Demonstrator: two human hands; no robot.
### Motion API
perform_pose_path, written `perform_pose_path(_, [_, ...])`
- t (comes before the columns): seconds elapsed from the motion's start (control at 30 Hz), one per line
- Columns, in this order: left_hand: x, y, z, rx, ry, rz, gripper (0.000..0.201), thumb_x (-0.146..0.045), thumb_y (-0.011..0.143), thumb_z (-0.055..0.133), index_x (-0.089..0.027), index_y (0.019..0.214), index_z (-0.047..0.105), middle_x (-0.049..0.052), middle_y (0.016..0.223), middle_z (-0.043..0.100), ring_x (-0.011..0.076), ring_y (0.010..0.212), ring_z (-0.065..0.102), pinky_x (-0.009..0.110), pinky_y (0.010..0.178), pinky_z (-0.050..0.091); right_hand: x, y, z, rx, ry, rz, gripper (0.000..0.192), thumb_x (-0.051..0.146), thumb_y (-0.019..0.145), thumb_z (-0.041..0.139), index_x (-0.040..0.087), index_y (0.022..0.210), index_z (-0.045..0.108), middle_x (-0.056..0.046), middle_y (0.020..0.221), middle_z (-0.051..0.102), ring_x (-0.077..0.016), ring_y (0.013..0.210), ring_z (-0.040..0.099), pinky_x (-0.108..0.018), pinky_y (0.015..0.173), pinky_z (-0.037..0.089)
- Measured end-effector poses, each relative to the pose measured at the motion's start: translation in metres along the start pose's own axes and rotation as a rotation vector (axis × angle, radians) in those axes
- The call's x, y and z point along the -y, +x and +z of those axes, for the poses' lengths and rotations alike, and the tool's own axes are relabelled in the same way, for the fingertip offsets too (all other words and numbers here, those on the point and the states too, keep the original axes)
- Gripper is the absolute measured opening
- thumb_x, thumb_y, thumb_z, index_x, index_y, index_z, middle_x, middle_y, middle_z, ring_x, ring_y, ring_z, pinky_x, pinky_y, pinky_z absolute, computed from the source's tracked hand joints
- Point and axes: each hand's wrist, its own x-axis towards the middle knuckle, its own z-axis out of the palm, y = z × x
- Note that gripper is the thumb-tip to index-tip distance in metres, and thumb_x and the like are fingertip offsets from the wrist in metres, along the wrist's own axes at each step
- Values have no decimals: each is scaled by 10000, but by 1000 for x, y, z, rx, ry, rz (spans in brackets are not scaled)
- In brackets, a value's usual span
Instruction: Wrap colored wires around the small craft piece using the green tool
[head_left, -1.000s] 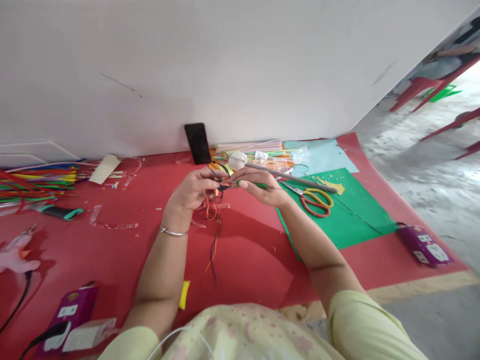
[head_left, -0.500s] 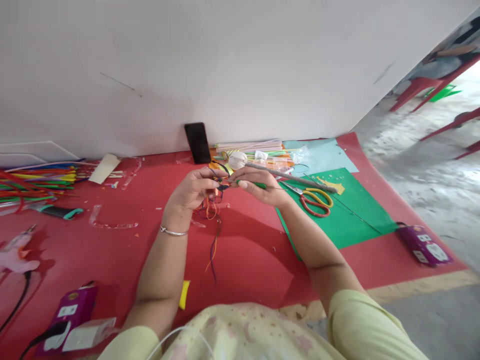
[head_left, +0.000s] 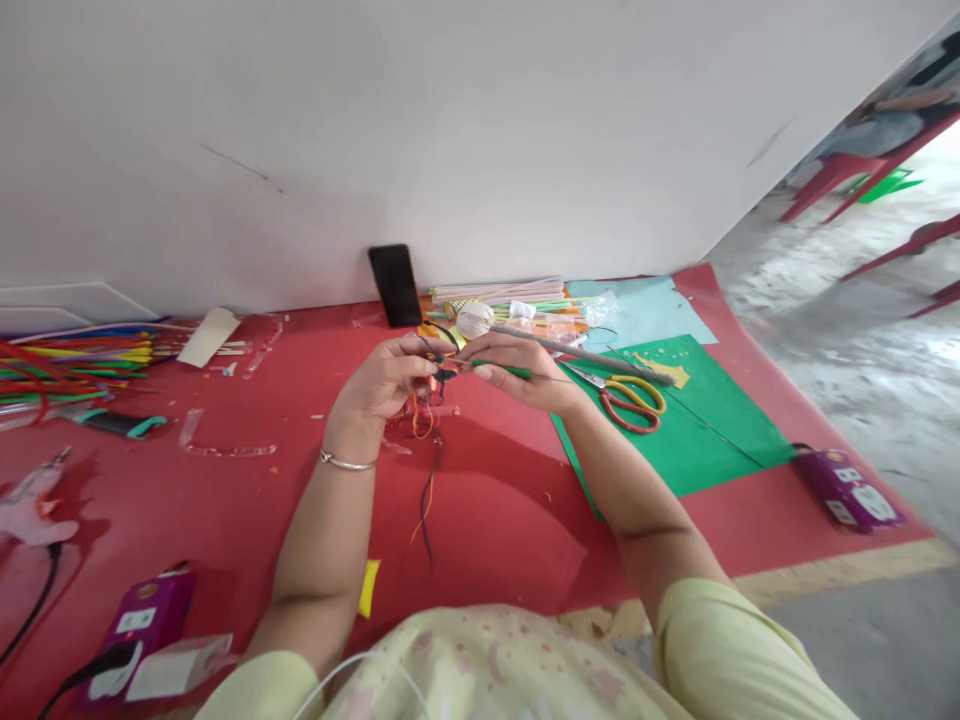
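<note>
My left hand point(head_left: 386, 380) pinches a small bundle of coloured threads point(head_left: 426, 440) whose orange, blue and dark strands hang down toward the red mat point(head_left: 225, 490). My right hand point(head_left: 521, 372) meets it from the right and grips a thin green stick point(head_left: 504, 369) whose tip touches the bundle. Both hands are raised a little above the mat, close together. A silver bangle sits on my left wrist.
Red and yellow scissors point(head_left: 630, 398) lie on green paper point(head_left: 697, 430) to the right. A black phone point(head_left: 395, 285) leans on the white wall. Coloured pipe cleaners point(head_left: 71, 365) are heaped at the left, a glue gun point(head_left: 30, 500) lower left. Purple boxes point(head_left: 847, 488) sit at both sides.
</note>
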Motion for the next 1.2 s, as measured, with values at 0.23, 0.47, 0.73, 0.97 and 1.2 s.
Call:
perform_pose_path(0.23, [-2, -1, 1, 16, -5, 3, 351, -166, 585, 902, -132, 933, 919, 68, 764, 781, 118, 564, 657, 207, 484, 466, 2, 1, -5, 26, 12, -2, 248, 310, 1145, 665, 174, 1207, 862, -149, 1247, 837, -216, 1149, 812, -352, 1042, 649])
perform_pose_path(0.47, [2, -1, 4, 24, 10, 63, 356, -151, 629, 916, -156, 985, 928, 76, 811, 815, 123, 582, 667, 237, 543, 511, -6, -3, 10, -64, 397, 260, 382, 492, 1124, 679, 173, 1044, 874, -119, 1162, 842, -206, 1001, 818, -349, 930, 692])
perform_pose_path(0.73, [8, -2, 14, -47, 0, 160, 407, -203, 630, 1022, -190, 1025, 926, 97, 912, 865, 197, 737, 783, 254, 576, 548, -19, 0, 42, -278, 809, 584, 596, 787, 858, 842, 209, 985, 772, -63, 966, 774, -183, 896, 737, -242, 636, 558])
perform_pose_path(0.97, [22, 10, 26, -246, 94, 346, 450, -242, 653, 1014, -184, 1088, 917, 82, 962, 867, 221, 830, 802, 353, 771, 661, -14, 2, 59, -499, 743, 635, 522, 739, 857, 865, 232, 953, 784, -36, 900, 782, -161, 761, 666, -258, 605, 490])
perform_pose_path(1.2, [41, 19, 47, -471, 141, 457, 468, -299, 746, 945, -229, 1207, 897, 50, 1054, 857, 152, 728, 724, 277, 636, 618, -12, 9, 83, -758, 1007, 726, 524, 722, 836, 893, 245, 1010, 767, -60, 946, 802, -184, 822, 661, -271, 619, 481])
